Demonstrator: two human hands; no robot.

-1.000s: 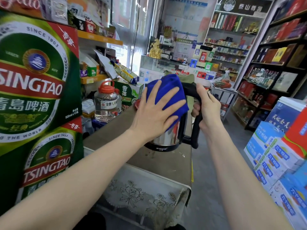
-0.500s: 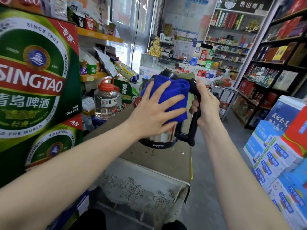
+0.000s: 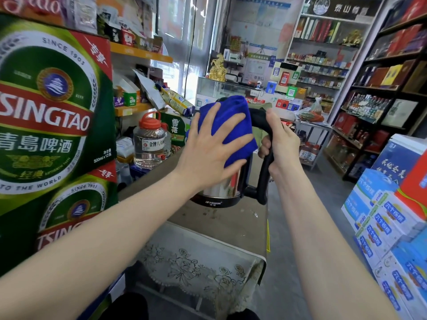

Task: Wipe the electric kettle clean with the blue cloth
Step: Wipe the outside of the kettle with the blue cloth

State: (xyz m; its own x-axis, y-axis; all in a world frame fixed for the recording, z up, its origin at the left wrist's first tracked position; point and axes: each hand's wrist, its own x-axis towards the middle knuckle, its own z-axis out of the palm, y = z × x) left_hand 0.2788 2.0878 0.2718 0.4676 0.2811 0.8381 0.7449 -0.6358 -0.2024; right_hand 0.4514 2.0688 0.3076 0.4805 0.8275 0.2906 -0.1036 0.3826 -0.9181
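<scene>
on the table's far end: the electric kettle [image 3: 221, 188] stands upright on the brown table [image 3: 219, 227], its steel body and black base showing below the cloth.
kettle writing: a small white brand mark sits on the black base, too small to read surely.
blue cloth [image 3: 231, 116]: draped over the kettle's top and upper left side.
left hand [image 3: 208, 153]: laid flat on the cloth, fingers straight and spread, pressing it against the kettle.
right hand [image 3: 279, 144]: fingers curled round the upper half of the black handle [image 3: 265, 172] on the kettle's right side.
cloth against grip: the cloth lies just left of the gripped handle; whether it touches the right hand cannot be told.
far left of the kettle: stacked green cartons [image 3: 50, 107] read "tsingtao", "since 1903", "to the world", "500ml x 12" and 青岛啤酒.
just left of the kettle: a clear jar [image 3: 150, 144] with a red lid, its label starting 金牌; beside it a green box [image 3: 175, 128] marked 雪花.
right of the kettle: blue and white cartons [image 3: 381, 218] with chinese lettering.
behind the kettle: a gold horse figure [image 3: 217, 68] on a glass counter.
</scene>
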